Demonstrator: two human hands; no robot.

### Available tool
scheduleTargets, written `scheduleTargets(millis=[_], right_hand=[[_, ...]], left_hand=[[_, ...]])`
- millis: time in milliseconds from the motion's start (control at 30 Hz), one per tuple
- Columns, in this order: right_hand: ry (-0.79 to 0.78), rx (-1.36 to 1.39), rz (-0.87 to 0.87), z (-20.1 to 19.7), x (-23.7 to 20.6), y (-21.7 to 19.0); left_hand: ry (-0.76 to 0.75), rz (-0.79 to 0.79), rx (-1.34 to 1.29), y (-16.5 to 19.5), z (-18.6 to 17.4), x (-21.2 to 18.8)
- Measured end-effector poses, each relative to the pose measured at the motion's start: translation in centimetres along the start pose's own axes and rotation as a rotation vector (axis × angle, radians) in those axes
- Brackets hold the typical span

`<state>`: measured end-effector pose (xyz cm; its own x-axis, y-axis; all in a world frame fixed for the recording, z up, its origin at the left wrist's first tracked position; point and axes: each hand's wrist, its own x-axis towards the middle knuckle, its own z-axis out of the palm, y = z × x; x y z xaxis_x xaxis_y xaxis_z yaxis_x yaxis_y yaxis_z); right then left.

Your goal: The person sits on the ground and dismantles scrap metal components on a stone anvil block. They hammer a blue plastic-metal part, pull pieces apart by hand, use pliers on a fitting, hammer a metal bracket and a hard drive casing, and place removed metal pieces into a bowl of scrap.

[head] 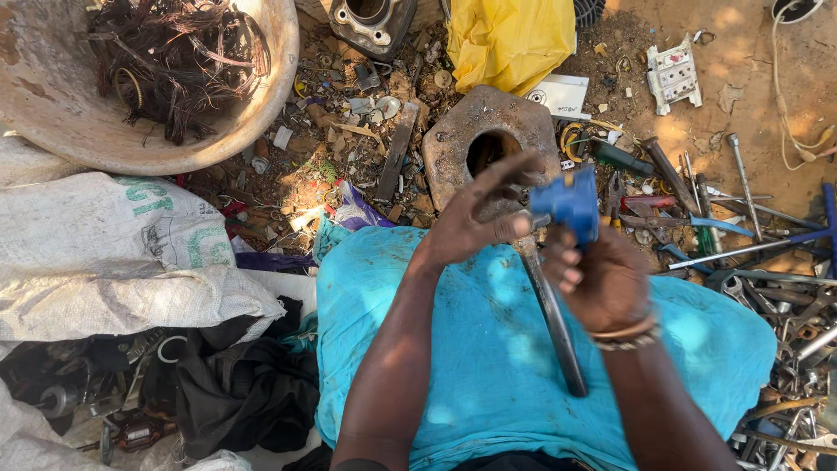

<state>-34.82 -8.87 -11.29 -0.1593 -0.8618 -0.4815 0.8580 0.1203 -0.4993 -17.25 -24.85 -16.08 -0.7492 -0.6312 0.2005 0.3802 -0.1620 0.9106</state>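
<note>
A turquoise cloth covers the person's lap, nearest the camera. Above it the right hand has its grip closed round a small blue part and a dark metal bar. The left hand, fingers spread, touches the part. Beyond lies a rusty metal block.

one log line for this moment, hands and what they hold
left hand: fingers on blue part | right hand: gripping blue part from below | metal bar: lying across turquoise cloth
</note>
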Motion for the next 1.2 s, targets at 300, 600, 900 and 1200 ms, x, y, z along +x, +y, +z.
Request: scheduleTargets(millis=[300,600,900,1200], right_hand=[[-0.055,-0.668,-1.08,-8.6,-1.3,-11.3],[0.335,-1.204,-0.569,-9.5,1.0,-7.7],[-0.075,-1.679,-1.009,-11.5,6.0,-5.5],[0.022,-0.706,-1.141,-9.9,-1.7,-9.8]], left_hand=[[-0.037,-0.517,0.868,-1.0,2.3,0.6],[0.097,0.008,1.331,0.3,2.4,-2.2],[0.91,-0.102,0.55,-2.7,0.5,-1.7],[0.942,-0.046,0.766,-3.5,-0.3,-1.3]])
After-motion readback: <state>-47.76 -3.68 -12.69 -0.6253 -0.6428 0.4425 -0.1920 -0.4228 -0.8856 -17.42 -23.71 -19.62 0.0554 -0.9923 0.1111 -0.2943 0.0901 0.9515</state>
